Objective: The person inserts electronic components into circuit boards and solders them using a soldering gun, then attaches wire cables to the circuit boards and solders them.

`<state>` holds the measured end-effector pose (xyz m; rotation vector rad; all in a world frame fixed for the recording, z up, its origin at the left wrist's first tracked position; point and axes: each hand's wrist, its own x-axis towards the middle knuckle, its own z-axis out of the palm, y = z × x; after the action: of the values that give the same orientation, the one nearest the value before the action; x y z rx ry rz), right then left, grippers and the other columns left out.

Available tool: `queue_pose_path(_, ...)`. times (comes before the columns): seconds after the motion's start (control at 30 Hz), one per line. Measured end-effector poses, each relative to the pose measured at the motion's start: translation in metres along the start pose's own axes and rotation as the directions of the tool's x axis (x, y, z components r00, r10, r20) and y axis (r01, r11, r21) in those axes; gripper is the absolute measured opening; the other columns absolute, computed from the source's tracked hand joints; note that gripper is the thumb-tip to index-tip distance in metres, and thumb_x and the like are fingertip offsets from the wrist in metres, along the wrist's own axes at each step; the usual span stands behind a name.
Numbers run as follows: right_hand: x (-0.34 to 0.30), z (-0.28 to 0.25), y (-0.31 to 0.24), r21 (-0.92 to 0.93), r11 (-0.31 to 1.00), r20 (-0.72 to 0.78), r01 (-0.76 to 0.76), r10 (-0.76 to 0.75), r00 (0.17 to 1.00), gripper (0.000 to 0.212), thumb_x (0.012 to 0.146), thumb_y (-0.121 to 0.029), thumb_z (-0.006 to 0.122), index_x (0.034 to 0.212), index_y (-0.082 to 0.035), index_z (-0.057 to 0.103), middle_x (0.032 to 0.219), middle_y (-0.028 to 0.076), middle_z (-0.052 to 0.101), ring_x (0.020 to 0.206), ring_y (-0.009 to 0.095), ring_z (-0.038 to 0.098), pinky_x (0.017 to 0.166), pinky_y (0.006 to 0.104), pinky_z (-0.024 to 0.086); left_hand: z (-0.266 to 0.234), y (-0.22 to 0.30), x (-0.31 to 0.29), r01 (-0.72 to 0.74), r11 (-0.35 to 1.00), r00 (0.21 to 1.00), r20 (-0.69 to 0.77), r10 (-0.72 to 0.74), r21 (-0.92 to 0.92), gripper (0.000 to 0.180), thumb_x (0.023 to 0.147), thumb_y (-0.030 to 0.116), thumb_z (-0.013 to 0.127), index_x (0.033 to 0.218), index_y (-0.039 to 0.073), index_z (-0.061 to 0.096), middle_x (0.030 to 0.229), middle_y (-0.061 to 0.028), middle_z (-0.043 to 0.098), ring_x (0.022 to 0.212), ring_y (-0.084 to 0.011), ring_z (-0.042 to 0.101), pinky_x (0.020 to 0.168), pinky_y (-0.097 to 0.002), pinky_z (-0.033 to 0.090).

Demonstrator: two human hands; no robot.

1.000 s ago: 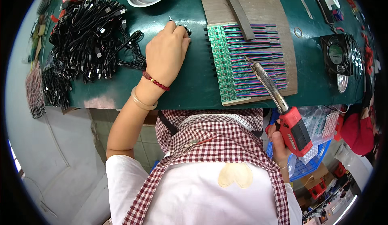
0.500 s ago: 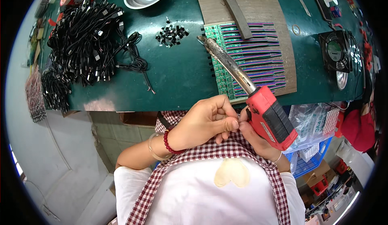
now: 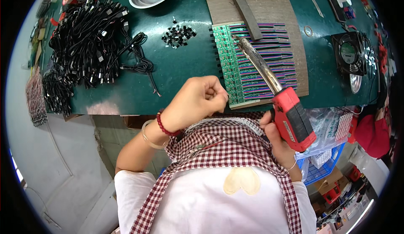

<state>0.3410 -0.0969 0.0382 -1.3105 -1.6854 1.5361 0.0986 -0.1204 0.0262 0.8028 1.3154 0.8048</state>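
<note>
Left hand [image 3: 204, 94] now over green table [image 3: 185, 65]

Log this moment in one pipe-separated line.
left hand: fingers curled, contents unclear | right hand: holding red soldering gun | green circuit boards: on brown board | small black parts: piled on table

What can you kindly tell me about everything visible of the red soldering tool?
The soldering tool has a thick red handle with a black, ribbed, rubber-looking panel, and a long metal barrel, stained and darker toward its narrow tip. The right hand holds the handle. It slants up and leftward, its front end over the green circuit boards; whether the tip touches them is unclear.
</note>
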Motion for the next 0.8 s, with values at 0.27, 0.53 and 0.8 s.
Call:
queue_pose_path(0.27,-0.036,-0.034,0.035,-0.017,1.0,-0.052,0.018,-0.019,0.998,0.023,0.078,-0.024,0.071,0.084,-0.004,0.062,0.077,0.007,0.057,0.065,0.018,0.057,0.056,0.0287,0.043,-0.015,0.002,0.019,0.167,0.979,0.986,0.016,-0.166,-0.117,0.011,0.084,0.008,0.058,0.081,-0.001,0.054,0.067,-0.0054,0.06,0.052,-0.0044,0.048,0.044,-0.0179,0.037)
queue_pose_path(0.53,-0.048,-0.038,0.046,-0.144,0.989,0.014,-0.009,0.011,1.0,0.026,0.076,-0.029,0.071,0.082,-0.005,0.063,0.073,0.006,0.058,0.06,0.019,0.057,0.053,0.0288,0.042,-0.013,-0.002,0.02,0.157,0.977,0.988,0.015,-0.156,-0.146,0.01,0.085,0.01,0.058,0.079,0.004,0.052,0.066,-0.0024,0.059,0.049,-0.0026,0.046,0.042,-0.0163,0.033)
queue_pose_path(0.8,-0.042,-0.032,0.038,-0.153,0.987,0.011,0.05,-0.048,0.999,0.026,0.075,-0.027,0.07,0.082,-0.004,0.062,0.073,0.006,0.059,0.059,0.018,0.057,0.052,0.0285,0.042,-0.016,-0.001,0.022,0.175,0.974,0.985,0.026,-0.173,-0.144,0.009,0.083,0.007,0.058,0.079,0.002,0.052,0.065,-0.0034,0.059,0.05,-0.0032,0.046,0.043,-0.017,0.035)
